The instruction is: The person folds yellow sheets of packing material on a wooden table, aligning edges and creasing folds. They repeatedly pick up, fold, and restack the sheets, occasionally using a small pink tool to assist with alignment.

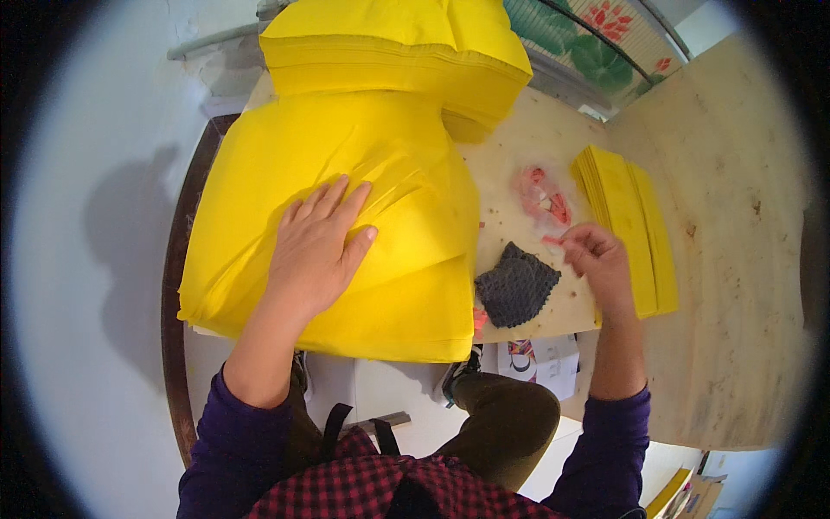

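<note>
Your L hand (316,251), fingers spread, prob. steadied the yellow fabric stack (406,298), front-L of bench (572,303); R hand (599,257) pinched thin red strip (552,240); next move prob. needed firm pinch.

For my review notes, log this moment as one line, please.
left hand: palm down on large yellow stack | right hand: pinches red strip | nearby: dark grey textured cloth, narrow yellow stack

Likely a workshop, stacked yellow sheets (424,233), wooden worktable (506,160)
</note>
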`<action>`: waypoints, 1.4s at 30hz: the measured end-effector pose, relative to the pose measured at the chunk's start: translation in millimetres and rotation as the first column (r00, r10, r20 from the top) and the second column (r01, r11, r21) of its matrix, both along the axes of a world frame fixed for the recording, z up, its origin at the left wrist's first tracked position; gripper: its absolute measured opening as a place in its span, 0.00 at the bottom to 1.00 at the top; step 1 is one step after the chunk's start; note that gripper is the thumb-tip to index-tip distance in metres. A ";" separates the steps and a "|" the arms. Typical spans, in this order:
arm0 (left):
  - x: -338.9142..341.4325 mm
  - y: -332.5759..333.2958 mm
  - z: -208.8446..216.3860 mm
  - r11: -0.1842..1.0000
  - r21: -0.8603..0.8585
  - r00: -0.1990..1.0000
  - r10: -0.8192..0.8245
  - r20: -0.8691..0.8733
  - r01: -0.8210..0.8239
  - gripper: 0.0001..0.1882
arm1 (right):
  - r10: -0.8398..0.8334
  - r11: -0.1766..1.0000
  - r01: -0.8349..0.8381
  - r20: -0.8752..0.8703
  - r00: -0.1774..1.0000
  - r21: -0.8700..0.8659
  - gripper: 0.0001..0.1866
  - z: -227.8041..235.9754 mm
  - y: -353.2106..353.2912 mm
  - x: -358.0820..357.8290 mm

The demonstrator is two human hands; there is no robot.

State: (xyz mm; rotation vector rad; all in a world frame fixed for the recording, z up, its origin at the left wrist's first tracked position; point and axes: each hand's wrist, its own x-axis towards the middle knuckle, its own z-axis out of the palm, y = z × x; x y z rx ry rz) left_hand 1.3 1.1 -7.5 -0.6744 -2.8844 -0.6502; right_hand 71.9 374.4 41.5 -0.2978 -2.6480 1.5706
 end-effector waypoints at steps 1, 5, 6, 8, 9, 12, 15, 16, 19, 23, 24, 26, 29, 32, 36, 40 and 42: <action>-0.3 0.2 -0.2 1.000 0.000 1.000 -0.003 0.000 0.003 0.29 | 0.048 0.996 -0.048 -0.005 0.999 -0.078 0.04 -3.8 -20.9 10.4; -0.3 0.2 -1.1 1.000 -0.008 1.000 -0.003 0.003 0.003 0.29 | 0.144 0.966 -0.130 0.050 0.988 -0.225 0.04 -17.2 -85.1 40.6; -0.6 0.1 -1.0 1.000 -0.007 1.000 -0.007 0.003 0.007 0.29 | 0.210 0.924 -0.186 0.036 0.977 -0.334 0.03 -18.9 -94.7 46.0; -0.8 -0.5 -0.2 1.000 -0.002 1.000 -0.012 0.003 0.012 0.29 | 0.164 0.961 -0.139 0.087 0.983 -0.240 0.03 -25.0 -109.9 50.1; -0.9 -0.6 -0.1 1.000 -0.002 1.000 -0.012 0.001 0.012 0.29 | 0.123 0.977 -0.090 0.164 0.979 -0.193 0.04 -27.6 -114.1 50.7; -0.1 -0.7 0.5 1.000 -0.004 1.000 -0.010 -0.001 0.010 0.29 | 0.160 0.980 -0.141 0.132 0.978 -0.140 0.02 -29.7 -116.0 54.1; 0.6 -0.8 0.2 1.000 -0.006 1.000 -0.006 0.003 0.006 0.29 | 0.148 0.988 -0.141 0.157 0.976 -0.058 0.03 -31.6 -114.6 56.9; 0.2 -0.9 -0.1 1.000 -0.005 1.000 -0.007 0.004 0.007 0.29 | 0.146 0.989 -0.143 0.170 0.975 -0.028 0.03 -32.1 -114.2 57.5; 0.1 -0.5 -0.7 1.000 0.001 1.000 -0.005 0.005 0.005 0.29 | 0.139 0.990 -0.140 0.142 0.980 -0.004 0.04 -34.1 -114.2 57.9; -0.1 -0.3 -1.1 1.000 -0.009 1.000 -0.001 0.004 0.001 0.29 | 0.132 0.990 -0.137 0.117 0.984 0.035 0.04 -35.8 -113.8 58.7; 0.1 -0.2 -1.1 1.000 -0.007 1.000 0.000 0.001 0.000 0.29 | 0.123 0.991 -0.128 0.112 0.986 0.034 0.04 -36.2 -113.7 59.1; 0.3 0.3 -1.5 1.000 -0.010 1.000 0.006 0.003 -0.006 0.29 | 0.113 0.992 -0.118 0.115 0.987 0.039 0.04 -36.4 -113.3 59.3; 0.3 0.3 -1.5 0.999 -0.031 1.000 0.004 -0.010 -0.004 0.29 | 0.103 0.993 -0.109 0.115 0.988 0.047 0.04 -34.6 -113.1 58.0; -0.4 -0.2 -1.4 1.000 -0.008 1.000 -0.001 -0.002 0.001 0.29 | 0.091 0.995 -0.094 0.079 0.993 0.035 0.03 -29.1 -113.0 55.6; -0.4 0.9 -1.4 1.000 -0.009 1.000 0.001 -0.004 -0.001 0.29 | 0.056 0.998 -0.056 0.069 0.996 -0.002 0.02 -18.7 -110.0 55.3; -0.7 0.5 -0.7 1.000 -0.013 1.000 -0.007 0.000 0.007 0.30 | -0.011 1.000 0.009 0.075 0.997 0.026 0.02 -16.1 -105.5 53.3; -1.3 0.3 -0.8 1.000 -0.015 1.000 -0.013 0.000 0.013 0.30 | -0.004 0.996 0.003 0.006 1.000 0.087 0.01 -13.8 -104.7 53.5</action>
